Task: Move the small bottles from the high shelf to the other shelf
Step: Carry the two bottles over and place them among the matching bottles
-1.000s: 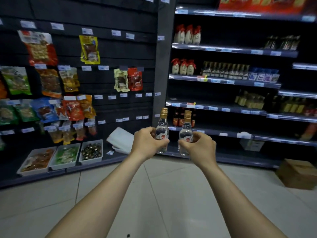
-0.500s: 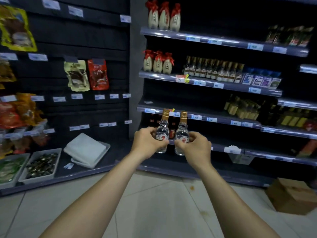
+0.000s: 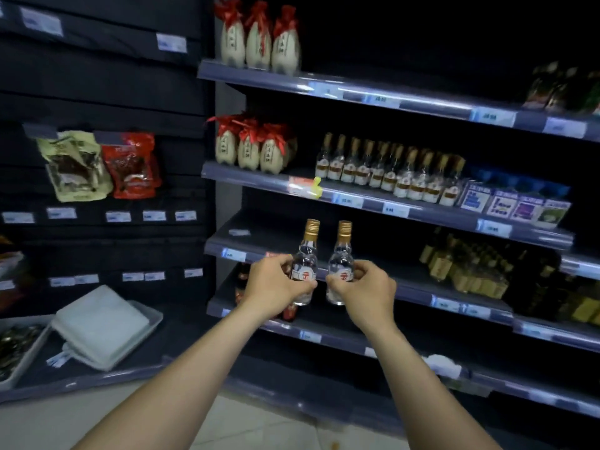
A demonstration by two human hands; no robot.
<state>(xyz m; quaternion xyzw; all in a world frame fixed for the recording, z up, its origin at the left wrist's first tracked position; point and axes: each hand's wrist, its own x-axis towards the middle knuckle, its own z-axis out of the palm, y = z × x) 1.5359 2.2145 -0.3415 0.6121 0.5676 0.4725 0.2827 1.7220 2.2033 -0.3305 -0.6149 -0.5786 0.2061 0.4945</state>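
Observation:
My left hand (image 3: pixel 271 289) grips a small clear bottle (image 3: pixel 306 254) with a gold cap and a red-and-white label. My right hand (image 3: pixel 367 292) grips a matching small bottle (image 3: pixel 341 258). Both bottles stand upright side by side in front of a dark shelf (image 3: pixel 256 237) whose left part is bare. One shelf higher, a row of several similar small gold-capped bottles (image 3: pixel 389 172) stands on the grey shelf (image 3: pixel 259 178).
White jars with red ribbons (image 3: pixel 250 147) stand left of the bottle row, and more sit one shelf above (image 3: pixel 259 37). Gold-boxed goods (image 3: pixel 467 267) fill the right of the bare shelf. Snack bags (image 3: pixel 97 165) hang on the left wall. A white tray stack (image 3: pixel 104 323) lies low left.
I have come closer to the shelves, which now look larger and sit further left. Both hands have kept their bottles and lifted them toward the shelf with the bare left part.

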